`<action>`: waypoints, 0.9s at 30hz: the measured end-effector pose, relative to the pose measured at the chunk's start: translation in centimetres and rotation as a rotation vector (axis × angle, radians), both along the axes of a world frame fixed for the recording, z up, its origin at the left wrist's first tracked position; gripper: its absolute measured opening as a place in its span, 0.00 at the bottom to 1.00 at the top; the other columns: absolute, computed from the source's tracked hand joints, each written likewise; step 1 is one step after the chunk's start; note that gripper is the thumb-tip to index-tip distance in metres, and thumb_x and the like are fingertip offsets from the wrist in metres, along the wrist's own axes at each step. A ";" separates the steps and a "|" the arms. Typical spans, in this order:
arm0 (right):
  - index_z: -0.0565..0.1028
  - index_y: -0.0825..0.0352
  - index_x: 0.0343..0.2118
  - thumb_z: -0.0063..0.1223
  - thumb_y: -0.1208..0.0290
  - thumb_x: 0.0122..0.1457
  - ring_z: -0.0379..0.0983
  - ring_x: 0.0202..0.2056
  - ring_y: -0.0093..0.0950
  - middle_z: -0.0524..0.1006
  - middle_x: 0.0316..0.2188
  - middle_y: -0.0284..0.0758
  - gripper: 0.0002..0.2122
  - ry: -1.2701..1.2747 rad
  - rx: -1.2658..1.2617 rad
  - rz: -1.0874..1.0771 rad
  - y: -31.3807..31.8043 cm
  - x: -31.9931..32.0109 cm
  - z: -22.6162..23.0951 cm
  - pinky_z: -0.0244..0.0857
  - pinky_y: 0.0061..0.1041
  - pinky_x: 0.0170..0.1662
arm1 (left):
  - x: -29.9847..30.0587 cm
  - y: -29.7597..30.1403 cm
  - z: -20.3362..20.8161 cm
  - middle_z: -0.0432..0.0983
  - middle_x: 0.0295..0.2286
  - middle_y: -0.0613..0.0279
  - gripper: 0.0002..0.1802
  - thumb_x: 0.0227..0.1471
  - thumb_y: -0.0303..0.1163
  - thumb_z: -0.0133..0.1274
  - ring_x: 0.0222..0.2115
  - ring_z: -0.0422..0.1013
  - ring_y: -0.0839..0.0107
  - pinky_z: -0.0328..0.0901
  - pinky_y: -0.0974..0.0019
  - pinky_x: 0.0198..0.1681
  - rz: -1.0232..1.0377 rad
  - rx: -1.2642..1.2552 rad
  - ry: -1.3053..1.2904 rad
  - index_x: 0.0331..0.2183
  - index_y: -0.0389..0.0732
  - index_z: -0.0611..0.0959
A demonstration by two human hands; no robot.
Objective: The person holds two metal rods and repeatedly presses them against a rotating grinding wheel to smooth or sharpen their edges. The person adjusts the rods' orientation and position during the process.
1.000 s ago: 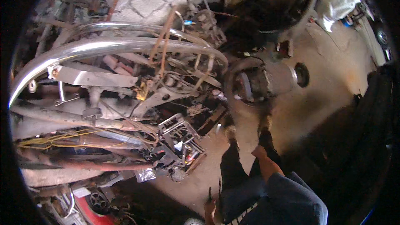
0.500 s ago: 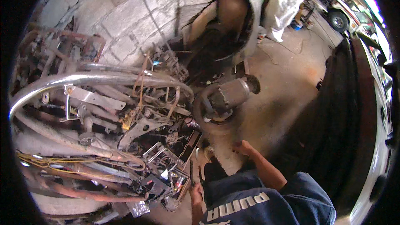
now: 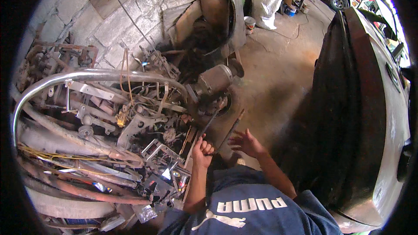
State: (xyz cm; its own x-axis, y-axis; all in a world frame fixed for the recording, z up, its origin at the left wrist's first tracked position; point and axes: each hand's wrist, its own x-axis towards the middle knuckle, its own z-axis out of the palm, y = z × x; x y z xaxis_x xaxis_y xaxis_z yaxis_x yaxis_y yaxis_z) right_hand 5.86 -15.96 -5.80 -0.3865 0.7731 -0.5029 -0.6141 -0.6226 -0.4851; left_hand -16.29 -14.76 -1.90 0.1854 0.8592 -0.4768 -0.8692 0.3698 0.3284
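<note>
My left hand (image 3: 203, 151) is closed round the lower end of a dark, long-armed metal tool. One thin arm (image 3: 211, 122) rises above my fist toward a wheel on the floor. A thicker, rusty-looking arm (image 3: 232, 127) slants up to the right, and whether the two join inside my fist is hidden. My right hand (image 3: 247, 142) hovers just right of the thicker arm, fingers spread, holding nothing. Ahead of both hands, a dusty cylindrical motor-like part (image 3: 215, 79) rests on or against the dark wheel (image 3: 230, 103).
To my left lies a heap of scrap with a bent chrome tube (image 3: 100, 75), metal arms and yellow cable (image 3: 48, 154). A car body with a dark open edge (image 3: 339, 104) stands close on my right. Farther off are a fender (image 3: 237, 13), a white sack (image 3: 266, 2) and a bucket (image 3: 249, 25).
My left hand has come up and forward, lifting the dark tool into plain sight. My right hand has opened out beside it. The whole view has shifted.
</note>
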 end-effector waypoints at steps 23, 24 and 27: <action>0.64 0.68 0.43 0.40 0.72 0.57 0.57 0.23 0.19 0.65 0.24 0.29 0.11 -0.038 0.308 -0.325 -3.5 5.4 10.4 0.55 0.21 0.28 | 10.1 -5.5 6.2 0.66 0.19 0.66 0.10 0.51 0.29 0.45 0.19 0.64 0.78 0.62 0.73 0.22 -0.359 0.326 0.755 0.36 0.36 0.74; 0.64 0.67 0.43 0.40 0.72 0.57 0.58 0.23 0.20 0.66 0.24 0.29 0.11 -0.045 0.329 -0.318 -3.5 5.6 10.8 0.56 0.21 0.28 | 10.3 -5.5 6.1 0.66 0.19 0.66 0.10 0.51 0.30 0.45 0.19 0.64 0.78 0.62 0.73 0.22 -0.336 0.336 0.761 0.36 0.36 0.74; 0.64 0.67 0.43 0.42 0.68 0.57 0.62 0.25 0.22 0.68 0.27 0.31 0.13 -0.062 0.413 -0.274 -3.6 6.6 10.8 0.58 0.23 0.31 | 10.9 -5.1 5.1 0.66 0.19 0.66 0.12 0.52 0.34 0.45 0.20 0.64 0.78 0.62 0.72 0.21 -0.310 0.237 0.702 0.36 0.36 0.74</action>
State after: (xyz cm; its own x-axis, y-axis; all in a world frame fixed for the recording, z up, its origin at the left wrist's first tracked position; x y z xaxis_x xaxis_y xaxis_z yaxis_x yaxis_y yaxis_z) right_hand 12.44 -19.51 5.00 -0.1202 0.9816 -0.1485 -0.6904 -0.1902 -0.6980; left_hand -5.34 -19.87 3.24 0.1567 0.9107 -0.3821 -0.2994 0.4125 0.8604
